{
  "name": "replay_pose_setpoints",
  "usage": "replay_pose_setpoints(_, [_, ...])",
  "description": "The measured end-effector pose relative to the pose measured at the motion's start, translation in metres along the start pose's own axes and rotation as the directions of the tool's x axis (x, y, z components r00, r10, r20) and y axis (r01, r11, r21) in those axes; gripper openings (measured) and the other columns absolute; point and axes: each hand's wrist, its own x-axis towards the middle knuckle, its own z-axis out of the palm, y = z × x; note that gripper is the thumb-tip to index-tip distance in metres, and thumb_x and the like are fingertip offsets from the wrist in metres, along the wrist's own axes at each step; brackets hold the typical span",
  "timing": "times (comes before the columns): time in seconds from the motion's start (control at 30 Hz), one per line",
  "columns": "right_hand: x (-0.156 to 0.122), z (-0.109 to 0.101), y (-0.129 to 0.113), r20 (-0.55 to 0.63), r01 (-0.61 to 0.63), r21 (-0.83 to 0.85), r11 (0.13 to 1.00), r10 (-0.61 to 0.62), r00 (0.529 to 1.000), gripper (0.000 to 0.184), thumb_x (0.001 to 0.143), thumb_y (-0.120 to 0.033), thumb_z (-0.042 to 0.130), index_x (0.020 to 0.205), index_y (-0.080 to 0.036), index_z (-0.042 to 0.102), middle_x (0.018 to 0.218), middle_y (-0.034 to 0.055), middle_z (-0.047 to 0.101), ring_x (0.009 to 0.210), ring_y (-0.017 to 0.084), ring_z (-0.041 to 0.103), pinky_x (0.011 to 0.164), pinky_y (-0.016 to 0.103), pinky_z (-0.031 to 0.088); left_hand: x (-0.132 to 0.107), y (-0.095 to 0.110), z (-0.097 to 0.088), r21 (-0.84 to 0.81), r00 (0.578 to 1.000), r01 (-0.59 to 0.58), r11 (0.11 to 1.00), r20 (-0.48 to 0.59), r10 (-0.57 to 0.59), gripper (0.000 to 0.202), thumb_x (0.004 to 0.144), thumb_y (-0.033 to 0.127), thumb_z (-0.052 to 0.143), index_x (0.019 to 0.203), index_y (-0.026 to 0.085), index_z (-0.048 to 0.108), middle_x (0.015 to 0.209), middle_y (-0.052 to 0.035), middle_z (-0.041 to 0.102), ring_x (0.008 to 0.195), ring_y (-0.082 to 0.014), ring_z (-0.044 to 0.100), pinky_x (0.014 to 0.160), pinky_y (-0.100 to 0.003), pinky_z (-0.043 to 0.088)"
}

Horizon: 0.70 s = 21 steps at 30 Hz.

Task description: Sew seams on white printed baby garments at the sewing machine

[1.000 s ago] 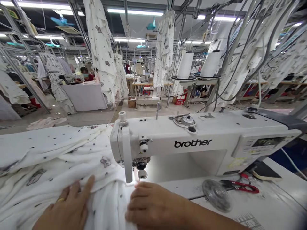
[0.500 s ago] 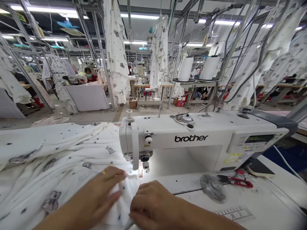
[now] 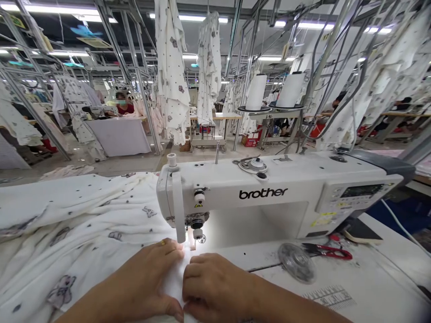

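Note:
White printed fabric (image 3: 97, 224) with small dark dots and bear figures spreads in folds over the left of the table and runs up to the needle area of a white sewing machine (image 3: 222, 175). My left hand (image 3: 141, 276), with a ring, lies on this fabric just in front of the lit presser foot. Its fingers point at the foot and its thumb is spread toward me. Beside it, my right hand (image 3: 215, 287) is closed, fingers curled down on the fabric edge. The fingertips of the right hand are partly hidden.
Right of my hands lie a clear round dish (image 3: 296, 263) and red-handled thread snips (image 3: 332, 252). A ruler scale (image 3: 332, 297) marks the tabletop. Two white thread cones (image 3: 256, 93) stand behind the machine. Printed cloth (image 3: 173, 76) hangs beyond, and a person (image 3: 124, 105) sits at another machine.
My left hand has come down onto the fabric and moved forward, closer to the presser foot. The right hand stays curled in nearly the same place. The view has shifted slightly.

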Motion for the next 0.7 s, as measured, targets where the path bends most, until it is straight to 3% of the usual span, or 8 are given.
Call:
replay_pose_setpoints(0.1, [0.0, -0.007, -0.002, -0.058, -0.071, 0.232, 0.97, 0.086, 0.995, 0.01, 0.087, -0.02, 0.057, 0.078, -0.018, 0.056, 0.074, -0.0025, 0.056, 0.07, 0.012, 0.052, 0.069, 0.022, 0.041, 0.005, 0.0, 0.003, -0.03, 1.0, 0.015, 0.999, -0.003, -0.015, 0.071, 0.057, 0.076, 0.072, 0.103, 0.022, 0.063, 0.109, -0.0087, 0.063, 0.098, -0.0304, 0.061, 0.085, -0.039, 0.05])
replay_pose_setpoints(0.2, [0.005, -0.014, -0.006, -0.164, -0.161, 0.533, 0.83, 0.289, 0.943, 0.013, 0.088, -0.02, 0.055, 0.075, -0.017, 0.055, 0.068, -0.0029, 0.054, 0.063, 0.01, 0.051, 0.063, 0.021, 0.042, 0.007, 0.001, 0.01, -0.019, 0.998, 0.058, 0.998, -0.007, -0.058, 0.07, 0.054, 0.069, 0.079, 0.103, 0.022, 0.062, 0.108, -0.0087, 0.063, 0.098, -0.0329, 0.059, 0.085, -0.042, 0.048])
replay_pose_setpoints(0.3, [0.012, -0.016, -0.008, -0.171, -0.197, 0.788, 0.584, 0.515, 0.84, 0.022, 0.092, -0.032, 0.054, 0.077, -0.015, 0.057, 0.066, -0.0019, 0.056, 0.059, 0.011, 0.054, 0.061, 0.022, 0.045, 0.01, -0.001, 0.016, -0.044, 0.993, 0.091, 0.995, -0.073, -0.094, 0.028, 0.077, 0.034, 0.068, 0.102, 0.023, 0.063, 0.1, -0.0063, 0.065, 0.099, -0.0298, 0.059, 0.088, -0.041, 0.046])
replay_pose_setpoints(0.37, [0.014, -0.016, -0.007, -0.163, -0.166, 0.861, 0.48, 0.57, 0.805, 0.028, 0.095, -0.038, 0.054, 0.082, -0.014, 0.06, 0.068, -0.0003, 0.059, 0.062, 0.012, 0.059, 0.063, 0.023, 0.047, 0.012, -0.005, 0.019, -0.114, 0.985, 0.088, 0.99, -0.141, -0.103, 0.026, 0.076, 0.011, 0.049, 0.093, 0.022, 0.065, 0.092, -0.0041, 0.065, 0.094, -0.0254, 0.061, 0.085, -0.037, 0.047])
replay_pose_setpoints(0.43, [0.013, -0.019, -0.001, -0.226, -0.16, 0.822, 0.547, 0.57, 0.79, 0.03, 0.098, -0.038, 0.051, 0.085, -0.014, 0.063, 0.072, 0.0014, 0.062, 0.067, 0.013, 0.062, 0.066, 0.024, 0.049, 0.014, -0.011, 0.019, -0.243, 0.971, 0.094, 0.965, -0.192, -0.143, 0.028, 0.07, 0.007, 0.042, 0.082, 0.021, 0.063, 0.087, -0.0027, 0.065, 0.087, -0.023, 0.061, 0.079, -0.033, 0.048])
replay_pose_setpoints(0.53, [0.006, -0.025, 0.011, -0.33, -0.211, 0.516, 0.83, 0.42, 0.845, 0.03, 0.102, -0.032, 0.048, 0.087, -0.015, 0.067, 0.083, 0.0046, 0.066, 0.076, 0.014, 0.062, 0.072, 0.024, 0.048, 0.015, -0.02, 0.016, -0.481, 0.945, 0.121, 0.869, -0.212, -0.249, 0.019, 0.077, 0.014, 0.044, 0.081, 0.02, 0.062, 0.084, -0.002, 0.066, 0.085, -0.0228, 0.062, 0.076, -0.031, 0.05])
replay_pose_setpoints(0.6, [0.001, -0.027, 0.018, -0.266, -0.174, 0.212, 0.962, 0.228, 0.937, 0.026, 0.103, -0.028, 0.047, 0.096, -0.015, 0.068, 0.095, 0.0067, 0.068, 0.085, 0.016, 0.062, 0.078, 0.026, 0.047, 0.014, -0.022, 0.014, -0.576, 0.929, 0.141, 0.805, -0.204, -0.308, 0.016, 0.083, 0.022, 0.048, 0.079, 0.019, 0.063, 0.082, -0.0025, 0.066, 0.087, -0.0241, 0.062, 0.077, -0.031, 0.051])
replay_pose_setpoints(0.7, [-0.001, -0.024, 0.02, -0.085, -0.07, -0.12, 0.99, 0.06, 0.995, 0.022, 0.104, -0.026, 0.045, 0.113, -0.017, 0.063, 0.111, 0.0065, 0.067, 0.094, 0.017, 0.058, 0.086, 0.029, 0.045, 0.013, -0.021, 0.011, -0.625, 0.908, 0.167, 0.762, -0.203, -0.366, 0.023, 0.087, 0.032, 0.051, 0.072, 0.018, 0.062, 0.076, -0.0023, 0.066, 0.087, -0.0254, 0.063, 0.078, -0.031, 0.051])
